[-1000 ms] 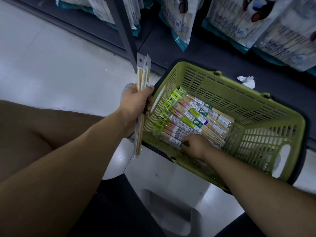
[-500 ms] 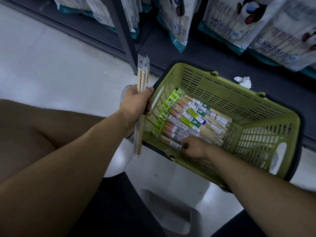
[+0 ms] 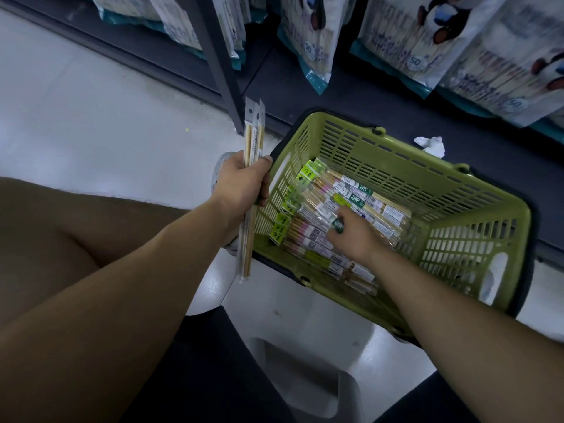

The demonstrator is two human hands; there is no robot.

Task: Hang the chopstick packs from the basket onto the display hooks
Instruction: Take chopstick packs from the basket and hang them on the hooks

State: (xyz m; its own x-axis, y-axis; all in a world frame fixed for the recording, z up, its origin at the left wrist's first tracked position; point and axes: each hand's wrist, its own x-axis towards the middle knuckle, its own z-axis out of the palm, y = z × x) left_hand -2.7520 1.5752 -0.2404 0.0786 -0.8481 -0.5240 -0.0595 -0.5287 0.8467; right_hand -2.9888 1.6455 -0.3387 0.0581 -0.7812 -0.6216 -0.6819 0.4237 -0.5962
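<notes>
Nearest: bare knee at L, dark shorts low centre, and a grey plastic thing on the floor btwn the legs; can't tell what it is. Both forearms reach fwd. L hand has its fingers wrapped round the upright packs, at least 2 by the hang tabs, gripped near mid-length. Tabs point up, the lower ends hang below the wrist, just outside the basket's L wall. A grey shoe shows behind that hand. R hand is down inside the basket, fingers curled and pinching a loose pack by its green-label end, w/ the pack tilted slightly off the others; it's blurred, so the exact grip is unclear. Under and around it lies the pile of packs, side by side on the basket bottom, green tabs toward the L wall. The basket is green, w/ slotted walls, sitting on the floor against the dark shelf base. On that base, just past the far rim, is a crumpled white tissue. A dark post rises at the base's L end. Farthest, big printed bags hang along the top.
</notes>
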